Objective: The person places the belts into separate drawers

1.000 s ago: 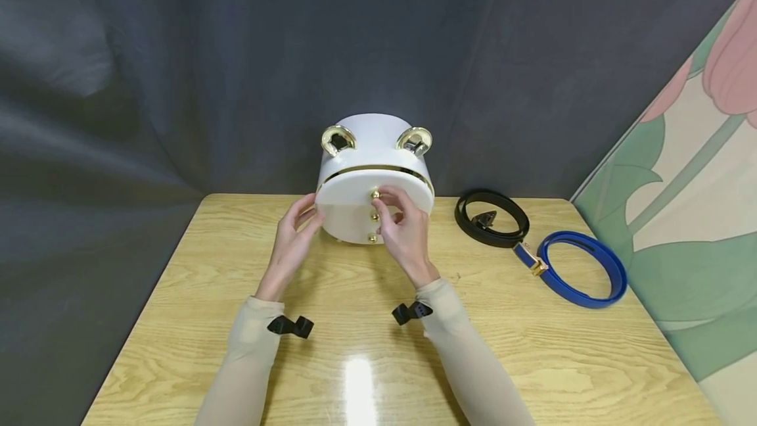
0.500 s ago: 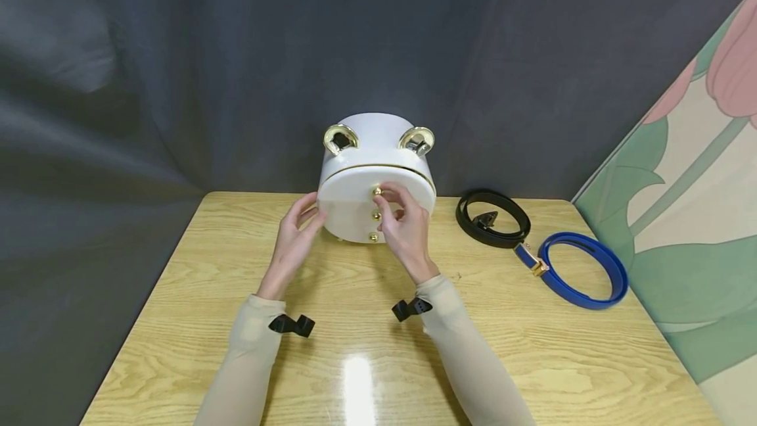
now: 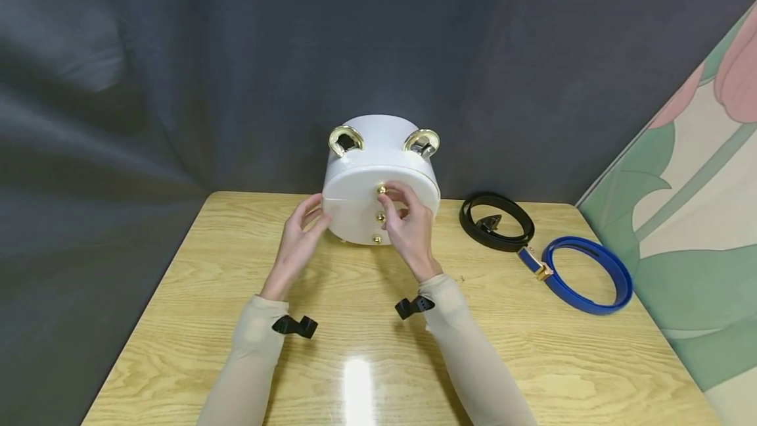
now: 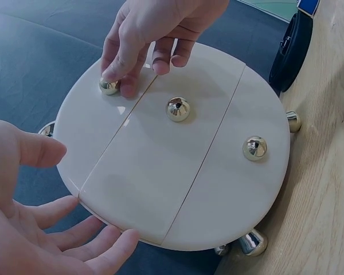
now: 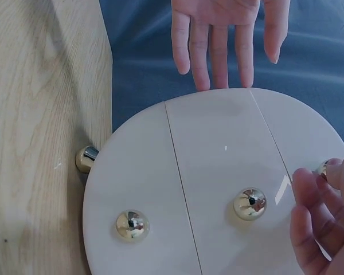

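A white rounded drawer box point(image 3: 378, 158) with two gold ring-shaped ears point(image 3: 345, 141) stands at the back of the table. Three drawer fronts with gold knobs show in both wrist views, among them the middle knob point(image 4: 178, 109). My right hand point(image 3: 412, 229) pinches the top drawer knob point(image 4: 109, 87) between thumb and forefinger, other fingers loosely bent. On the box's left side, my left hand point(image 3: 298, 242) has its fingers extended, fingertips right at the edge of the front point(image 4: 132, 189). The top drawer front sits level with the other two.
To the right of the box lie a coiled black belt point(image 3: 466, 225) and a coiled blue belt point(image 3: 622, 281) with a gold buckle point(image 3: 543, 271). A dark curtain point(image 3: 266, 71) hangs behind the wooden table point(image 3: 195, 294). A floral panel point(image 3: 698, 215) borders the right side.
The top drawer has gone in: the dark gap along its upper edge, seen a second ago, has closed. My right hand stayed on its knob, and my left stayed at the side.
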Demonstrator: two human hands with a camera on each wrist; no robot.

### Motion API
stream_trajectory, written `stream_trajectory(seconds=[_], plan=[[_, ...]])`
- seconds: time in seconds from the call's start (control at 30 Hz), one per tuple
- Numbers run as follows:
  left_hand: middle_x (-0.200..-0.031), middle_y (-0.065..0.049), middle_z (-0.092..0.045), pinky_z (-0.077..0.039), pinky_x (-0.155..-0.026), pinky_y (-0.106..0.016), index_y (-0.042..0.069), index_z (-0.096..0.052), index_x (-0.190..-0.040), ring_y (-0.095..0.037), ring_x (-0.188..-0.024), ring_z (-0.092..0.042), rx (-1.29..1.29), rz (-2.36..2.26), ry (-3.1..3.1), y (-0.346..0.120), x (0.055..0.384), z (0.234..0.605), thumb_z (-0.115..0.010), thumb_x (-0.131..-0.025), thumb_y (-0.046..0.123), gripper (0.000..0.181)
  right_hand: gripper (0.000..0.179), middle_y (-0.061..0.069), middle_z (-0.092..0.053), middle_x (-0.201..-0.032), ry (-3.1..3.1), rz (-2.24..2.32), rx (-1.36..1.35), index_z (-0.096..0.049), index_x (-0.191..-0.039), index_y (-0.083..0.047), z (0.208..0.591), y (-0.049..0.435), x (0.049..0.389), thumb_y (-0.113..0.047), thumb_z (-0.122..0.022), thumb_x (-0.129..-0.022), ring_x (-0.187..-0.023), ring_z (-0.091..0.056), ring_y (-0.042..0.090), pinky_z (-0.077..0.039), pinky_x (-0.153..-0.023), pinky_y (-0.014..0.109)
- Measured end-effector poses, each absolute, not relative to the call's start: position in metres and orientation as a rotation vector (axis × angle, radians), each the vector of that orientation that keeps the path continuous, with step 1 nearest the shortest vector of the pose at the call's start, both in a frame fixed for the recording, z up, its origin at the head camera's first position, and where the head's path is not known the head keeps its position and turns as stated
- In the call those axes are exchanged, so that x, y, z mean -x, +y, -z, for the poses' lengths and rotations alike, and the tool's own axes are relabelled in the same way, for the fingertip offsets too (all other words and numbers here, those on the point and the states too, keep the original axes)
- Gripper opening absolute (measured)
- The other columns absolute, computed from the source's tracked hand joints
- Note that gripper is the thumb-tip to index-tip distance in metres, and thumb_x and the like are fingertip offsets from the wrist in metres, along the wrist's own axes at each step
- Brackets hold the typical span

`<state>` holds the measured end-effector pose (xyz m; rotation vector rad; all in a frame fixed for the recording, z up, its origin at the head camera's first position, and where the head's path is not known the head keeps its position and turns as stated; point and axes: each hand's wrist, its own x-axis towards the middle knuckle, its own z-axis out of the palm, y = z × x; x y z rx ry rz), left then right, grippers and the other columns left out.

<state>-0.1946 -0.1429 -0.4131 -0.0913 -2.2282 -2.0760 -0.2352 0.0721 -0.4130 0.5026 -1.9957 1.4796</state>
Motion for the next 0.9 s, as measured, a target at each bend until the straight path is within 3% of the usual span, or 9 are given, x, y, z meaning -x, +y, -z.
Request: stream_trajectory(seconds=[0.3,0.53,0.77,0.9], plan=[[-0.17,-0.014,-0.038,-0.037,-0.127,-0.058,0.007,-0.04,-0.163,-0.038,-0.156,-0.038,0.121,2.067,-2.232,-0.142,0.195,0.411,-0.058,-0.109,0.014,0.057,0.023,0.022,-0.08,-0.103,-1.983,-1.493,-0.513,-0.072,-0.121,-0.002,0.413,0.074,0.238,-0.005,-0.075,-0.099,-0.043,-0.064,0.033,-0.049,-0.044,0.014],[-0.169,-0.013,-0.039,-0.038,-0.126,-0.057,0.006,-0.041,-0.162,-0.038,-0.155,-0.04,0.119,2.055,-2.236,-0.141,0.196,0.411,-0.059,-0.109,0.015,0.056,0.023,0.02,-0.081,-0.106,-2.004,-1.522,-0.525,-0.072,-0.124,-0.005,0.417,0.079,0.238,-0.009,-0.073,-0.102,-0.045,-0.064,0.031,-0.053,-0.044,0.019],[-0.169,-0.013,-0.039,-0.039,-0.126,-0.057,0.006,-0.041,-0.162,-0.038,-0.155,-0.04,0.119,2.053,-2.239,-0.141,0.194,0.413,-0.06,-0.108,0.013,0.057,0.009,0.006,-0.082,-0.092,-2.116,-1.356,-0.458,-0.08,-0.103,-0.009,0.436,0.087,0.238,-0.016,-0.075,-0.1,-0.071,-0.074,0.021,-0.051,-0.055,0.015],[-0.169,-0.013,-0.04,-0.04,-0.125,-0.057,0.007,-0.042,-0.162,-0.038,-0.154,-0.042,0.121,2.036,-2.239,-0.14,0.194,0.414,-0.059,-0.108,0.012,0.056,0.009,0.005,-0.082,-0.091,-2.205,-1.362,-0.497,-0.08,-0.102,-0.01,0.447,0.09,0.238,-0.016,-0.074,-0.102,-0.076,-0.075,0.019,-0.053,-0.06,0.017]])
